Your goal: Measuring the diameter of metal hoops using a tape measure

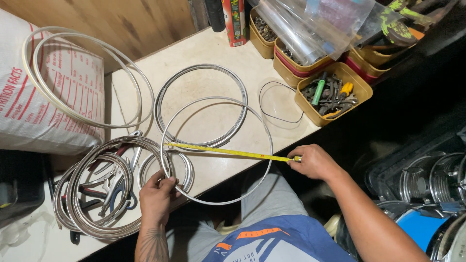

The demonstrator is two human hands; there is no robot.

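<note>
Fingers [167, 183] of the left hand [158, 194] pinch the rim of a thin metal ring [216, 150] at its 8 o'clock edge, also pinning the start of a yellow tape measure [228, 152] there. Right hand [313, 161] sits at the ring's 3 o'clock, fingers curled tight on the tape's far end, so the tape runs straight across the hoop. Ring lies flat on the pale table [213, 48], with its 6 o'clock arc hanging off the near edge over the person's lap. Judged light, springy, thin-walled, smooth and a bit slippery; best gripped by pinching the rim at opposite sides, not one point, or it will flex.

At 9 o'clock of the left hand: a stack of coiled metal hoops [97, 189] over pliers [116, 182]. Just past the held ring, a heavier double ring [201, 104] overlaps it at 12 o'clock. Farther, at 10 o'clock, white hoops [82, 77] rest on a printed sack [29, 111]. At 2 o'clock, yellow trays of tools [332, 92].
</note>
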